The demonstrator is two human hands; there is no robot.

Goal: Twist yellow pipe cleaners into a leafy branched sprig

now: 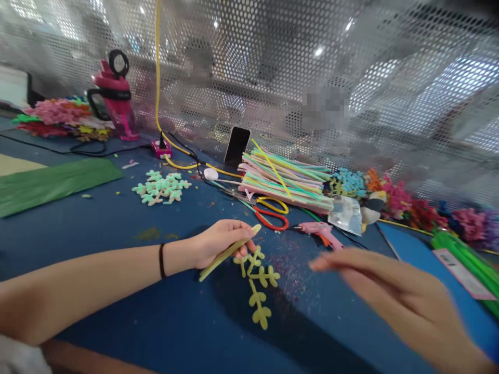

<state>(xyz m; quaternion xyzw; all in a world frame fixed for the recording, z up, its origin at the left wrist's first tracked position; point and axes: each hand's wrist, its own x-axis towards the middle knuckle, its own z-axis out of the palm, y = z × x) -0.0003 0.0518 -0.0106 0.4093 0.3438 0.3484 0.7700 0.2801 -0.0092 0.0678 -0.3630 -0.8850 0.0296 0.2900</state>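
My left hand (226, 241) is closed around a short bundle of yellow-green pipe cleaners (221, 261), which stick out on both sides of the fingers. Just below its fingertips are leafy sprigs (257, 298) bent from the same yellow-green pipe cleaner; whether the fingers touch them I cannot tell. To the right, my right hand (401, 296) hovers over the table, fingers stretched out and slightly blurred, with nothing seen in it. Ahead of it lies a pink glue gun (322, 231). Scissors (273, 218) with red and yellow handles rest beyond the left hand.
A pile of pastel pipe cleaners (284, 179) lies by the perforated metal screen (265, 67), near a phone (237, 145). Mint snowflake shapes (161, 187) and green paper (58, 184) are left. A pink bottle (117, 101) stands behind; a green package (468, 270) lies right.
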